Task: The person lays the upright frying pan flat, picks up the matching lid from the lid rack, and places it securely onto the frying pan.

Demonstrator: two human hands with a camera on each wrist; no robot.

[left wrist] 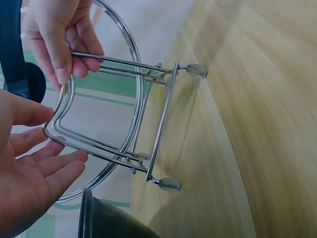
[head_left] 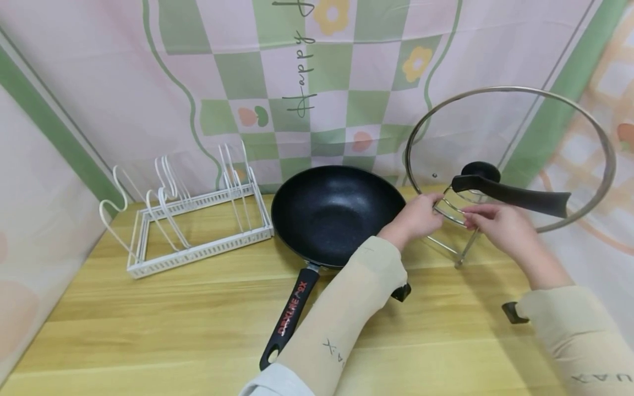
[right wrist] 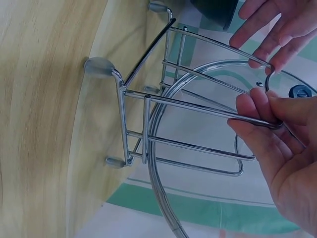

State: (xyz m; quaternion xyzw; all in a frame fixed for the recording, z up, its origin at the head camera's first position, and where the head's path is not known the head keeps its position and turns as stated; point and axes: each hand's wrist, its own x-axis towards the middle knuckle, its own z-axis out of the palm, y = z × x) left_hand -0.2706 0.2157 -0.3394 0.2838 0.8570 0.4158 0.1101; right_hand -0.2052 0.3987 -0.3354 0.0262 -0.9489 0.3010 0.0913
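A chrome wire lid rack [head_left: 448, 246] with clear foot caps stands at the right of the wooden table. Its slot holds a large glass lid [head_left: 535, 137] upright, with a steel rim and a long black handle [head_left: 520, 195]. My left hand [head_left: 418, 219] pinches the top bend of the front wire loop between thumb and fingers, its other fingers spread in the left wrist view. On the opposite corner of that loop, my right hand [head_left: 505, 228] grips the wire with thumb and curled fingers, seen closely in the right wrist view [right wrist: 292, 148].
A black wok [head_left: 337, 220] sits mid-table, its handle [head_left: 291, 316] pointing toward me beside my left sleeve. To its left stands a white dish-style rack [head_left: 200, 252] with several wire dividers. Patterned cloth [head_left: 327, 71] hangs behind the wooden table [head_left: 163, 330].
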